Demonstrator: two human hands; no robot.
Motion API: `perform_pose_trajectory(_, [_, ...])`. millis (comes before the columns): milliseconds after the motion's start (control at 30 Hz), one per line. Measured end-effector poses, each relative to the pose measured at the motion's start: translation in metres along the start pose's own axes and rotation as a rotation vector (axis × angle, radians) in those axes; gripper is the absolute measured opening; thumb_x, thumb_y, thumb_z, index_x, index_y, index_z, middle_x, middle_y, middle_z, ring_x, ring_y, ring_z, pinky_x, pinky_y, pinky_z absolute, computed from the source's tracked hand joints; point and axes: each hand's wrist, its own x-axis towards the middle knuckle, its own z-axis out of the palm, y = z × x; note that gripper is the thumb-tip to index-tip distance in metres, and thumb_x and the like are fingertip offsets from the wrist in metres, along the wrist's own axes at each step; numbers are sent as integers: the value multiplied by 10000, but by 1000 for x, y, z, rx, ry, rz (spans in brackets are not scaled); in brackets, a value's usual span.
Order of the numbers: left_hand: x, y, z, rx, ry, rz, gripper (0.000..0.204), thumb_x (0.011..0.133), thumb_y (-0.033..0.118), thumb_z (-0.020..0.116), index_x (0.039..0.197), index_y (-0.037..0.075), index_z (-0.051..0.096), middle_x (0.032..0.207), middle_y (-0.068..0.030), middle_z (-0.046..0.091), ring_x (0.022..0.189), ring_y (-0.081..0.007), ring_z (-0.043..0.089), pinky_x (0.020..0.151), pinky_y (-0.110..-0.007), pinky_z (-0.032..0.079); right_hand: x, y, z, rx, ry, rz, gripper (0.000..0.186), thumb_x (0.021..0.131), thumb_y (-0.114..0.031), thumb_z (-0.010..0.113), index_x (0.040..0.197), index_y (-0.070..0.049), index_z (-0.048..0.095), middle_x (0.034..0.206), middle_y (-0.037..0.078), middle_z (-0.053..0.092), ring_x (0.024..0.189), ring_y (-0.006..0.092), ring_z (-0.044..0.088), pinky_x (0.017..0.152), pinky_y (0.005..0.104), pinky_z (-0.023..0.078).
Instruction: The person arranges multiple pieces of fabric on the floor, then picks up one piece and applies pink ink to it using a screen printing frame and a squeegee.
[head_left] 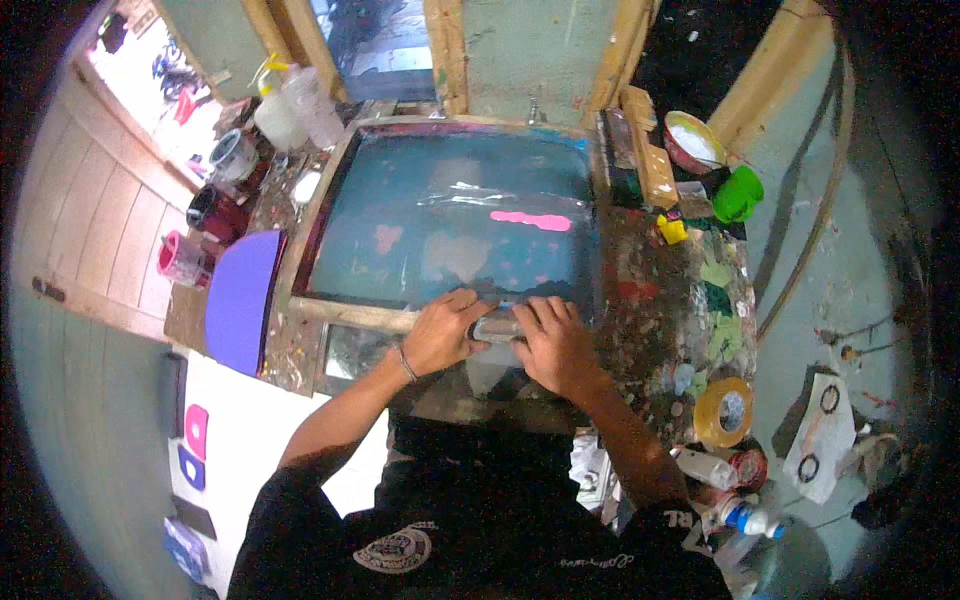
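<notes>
A wooden-framed printing screen [380, 318] with blue-grey mesh lies on the worktable in front of me. A streak of bright pink ink [530, 220] sits on the mesh, right of its middle. At the screen's near edge, my left hand [445, 328] and my right hand [553, 343] close round the two ends of a short squeegee [497, 327]. Its grey bar shows between them; its lower edge is hidden. Fingers of both hands curl over the far side of the bar. Pale blotches and pink specks mark the mesh.
Left of the screen stand a purple board [243, 300], a pink cup [183, 257], a dark red pot [215, 213] and a squeeze bottle [279, 120]. On the right are a green cup [738, 194], a bowl with white contents [693, 140] and a tape roll [722, 412].
</notes>
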Motion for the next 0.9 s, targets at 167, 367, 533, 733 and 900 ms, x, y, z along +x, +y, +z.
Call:
perform_pose_trajectory(167, [-4,2,-12,-26,24,5,638,616,220,853,1198,69,637,970,-153,595,916,-354,625,787,-432,527,8,-9,-6,-31,-8,13,601,713,-256,787,1213,-1,573,1114,152,558,1065,339,534,901,458,437])
perform_pose_trajectory(367, [-4,1,-4,-2,40,13,621,635,244,852,1192,69,640,973,-149,595,945,-354,617,812,-430,523,5,-6,-8,-82,-38,-20,657,698,-267,810,1251,-15,559,1115,142,544,1053,335,532,906,454,440])
perform_pose_trajectory(533, [-5,4,1,0,44,-12,580,598,144,852,1127,48,634,987,-133,602,963,-347,612,831,-425,511,-2,-1,3,-91,-68,14,677,683,-217,824,1272,-24,551,1145,143,538,1084,331,527,933,441,438])
perform_pose_trajectory(733, [-10,-4,10,-25,31,-31,579,593,115,842,1127,40,634,971,-129,600,945,-340,608,817,-425,507,-7,3,21,-122,-50,5,668,688,-190,818,1281,-36,552,1175,144,539,1108,333,522,958,446,432])
perform_pose_trajectory(900, [-12,-1,11,-25,23,-39,590,589,107,837,1138,41,632,954,-123,587,941,-331,601,819,-422,500,-10,4,21,-70,-87,34,646,698,-170,802,1280,-42,554,1189,140,540,1121,333,519,968,448,430])
